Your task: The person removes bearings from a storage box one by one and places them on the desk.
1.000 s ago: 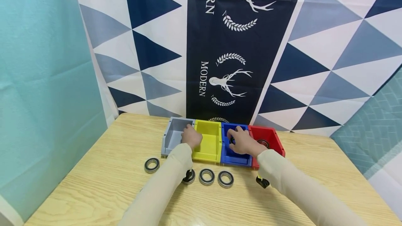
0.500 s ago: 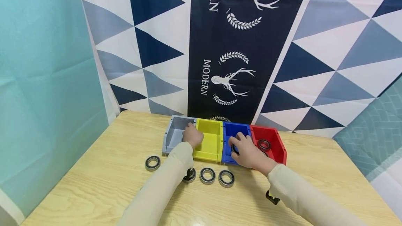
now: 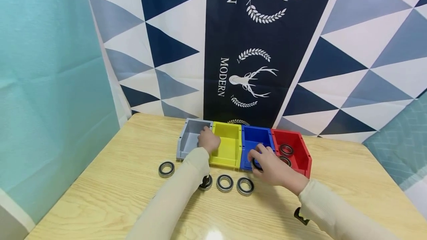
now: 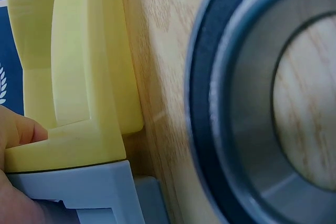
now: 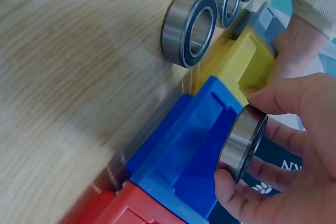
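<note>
Four-coloured storage bins stand joined in a row. My left hand [image 3: 209, 140] grips the adjoining walls of the grey bin [image 3: 185, 140] and yellow bin [image 3: 227, 130]; in the left wrist view its thumb and a finger straddle them. My right hand [image 3: 271, 165] pinches a ball bearing [image 5: 242, 140] by its outer rim, thumb on one side and fingertips on the other. It holds the bearing at the front of the blue bin [image 3: 257, 134]. Inside the red bin [image 3: 305, 153] lie two bearings [image 3: 281, 150], one partly hidden by my right hand.
Several bearings lie flat on the wooden table before the bins: one bearing [image 3: 160, 170] at the left, one partly behind my left sleeve [image 3: 176, 195], and two toward the middle, including a bearing [image 3: 218, 185]. A patterned cloth [image 3: 176, 58] hangs behind the table.
My right hand has drawn back from inside the blue bin toward its front edge, bringing the bearing along. The red bin's bearings show more fully. My left hand stays on the bin walls.
</note>
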Motion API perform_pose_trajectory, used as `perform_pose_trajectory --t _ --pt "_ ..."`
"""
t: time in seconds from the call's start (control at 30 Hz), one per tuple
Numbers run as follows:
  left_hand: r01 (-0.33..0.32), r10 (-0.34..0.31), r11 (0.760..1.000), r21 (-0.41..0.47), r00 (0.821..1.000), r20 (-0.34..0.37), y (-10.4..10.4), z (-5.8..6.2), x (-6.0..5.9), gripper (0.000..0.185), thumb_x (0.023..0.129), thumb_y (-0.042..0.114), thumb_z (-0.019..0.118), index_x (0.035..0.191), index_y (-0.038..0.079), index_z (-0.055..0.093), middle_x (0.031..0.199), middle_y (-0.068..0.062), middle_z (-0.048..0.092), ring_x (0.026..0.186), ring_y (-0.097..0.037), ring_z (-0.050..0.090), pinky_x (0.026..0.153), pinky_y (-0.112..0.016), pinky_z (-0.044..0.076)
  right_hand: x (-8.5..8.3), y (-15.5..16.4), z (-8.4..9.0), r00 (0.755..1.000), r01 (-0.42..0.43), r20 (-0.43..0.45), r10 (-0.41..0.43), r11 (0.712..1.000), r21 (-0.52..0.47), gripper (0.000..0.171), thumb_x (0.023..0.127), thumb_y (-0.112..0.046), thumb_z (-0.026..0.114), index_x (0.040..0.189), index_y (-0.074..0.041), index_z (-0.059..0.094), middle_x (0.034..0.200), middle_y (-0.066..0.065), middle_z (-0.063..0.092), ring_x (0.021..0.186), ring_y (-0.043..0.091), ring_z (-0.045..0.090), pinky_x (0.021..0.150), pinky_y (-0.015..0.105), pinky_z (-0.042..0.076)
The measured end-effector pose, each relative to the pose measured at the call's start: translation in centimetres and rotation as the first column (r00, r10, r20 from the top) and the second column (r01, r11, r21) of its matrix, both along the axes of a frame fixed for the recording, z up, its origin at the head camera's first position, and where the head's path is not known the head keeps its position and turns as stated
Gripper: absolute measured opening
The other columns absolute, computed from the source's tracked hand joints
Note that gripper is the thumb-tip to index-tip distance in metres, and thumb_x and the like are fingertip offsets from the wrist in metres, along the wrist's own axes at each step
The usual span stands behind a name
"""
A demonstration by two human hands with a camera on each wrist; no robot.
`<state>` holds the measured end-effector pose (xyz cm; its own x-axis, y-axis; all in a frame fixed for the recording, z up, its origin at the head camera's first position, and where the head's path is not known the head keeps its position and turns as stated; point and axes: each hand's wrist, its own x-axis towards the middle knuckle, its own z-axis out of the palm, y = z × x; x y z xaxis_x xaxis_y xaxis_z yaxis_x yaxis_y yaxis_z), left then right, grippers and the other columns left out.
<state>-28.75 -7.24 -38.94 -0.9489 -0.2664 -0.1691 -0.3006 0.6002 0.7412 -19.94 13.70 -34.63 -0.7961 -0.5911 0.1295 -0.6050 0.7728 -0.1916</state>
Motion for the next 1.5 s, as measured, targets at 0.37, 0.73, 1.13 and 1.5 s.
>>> perform_pose_trajectory --t 0.37,0.73,1.13,1.5 --pt "0.015 -0.015 1.000 0.007 1.000 -0.011 0.2 -0.1 0.1 0.060 0.091 0.017 0.054 0.143 -0.001 0.031 0.138 -0.024 0.046 0.125 -0.041 0.047 0.103 -0.049 0.043 2.1 0.8 -0.3 0.998 -0.032 0.062 0.031 0.999 0.016 0.024 0.079 -0.011 0.075 0.097 -0.017 0.061 0.098 0.000 0.054 0.090 0.016 0.047 0.071 0.028 0.046" --pt "0.002 -0.002 1.000 0.002 1.000 -0.017 0.0 -0.3 0.1 0.057 0.090 0.017 0.055 0.140 -0.001 0.034 0.136 -0.023 0.048 0.122 -0.039 0.049 0.103 -0.048 0.044 3.0 1.7 -1.1 0.993 -0.028 0.115 0.024 0.999 0.028 0.025 0.077 -0.010 0.075 0.096 -0.018 0.060 0.094 0.000 0.051 0.085 0.017 0.044 0.066 0.025 0.040" --pt "-0.012 0.012 1.000 -0.014 1.000 -0.004 0.2 -0.2 0.3 0.056 0.091 0.018 0.056 0.139 0.000 0.035 0.135 -0.023 0.049 0.121 -0.037 0.050 0.103 -0.047 0.044 3.2 2.4 -2.7 0.994 -0.038 0.101 0.037 0.999 0.009 0.024 0.075 -0.010 0.076 0.093 -0.016 0.061 0.087 0.001 0.051 0.077 0.013 0.044 0.062 0.023 0.038" --pt "-0.019 0.019 1.000 -0.010 1.000 -0.002 0.3 0.1 0.3 0.056 0.091 0.018 0.056 0.139 0.000 0.036 0.136 -0.022 0.049 0.122 -0.036 0.050 0.105 -0.047 0.043 3.4 1.9 -3.1 0.992 -0.010 0.122 0.015 0.999 -0.043 0.027 0.071 -0.013 0.081 0.092 -0.013 0.064 0.085 0.001 0.054 0.073 0.009 0.046 0.060 0.020 0.041"
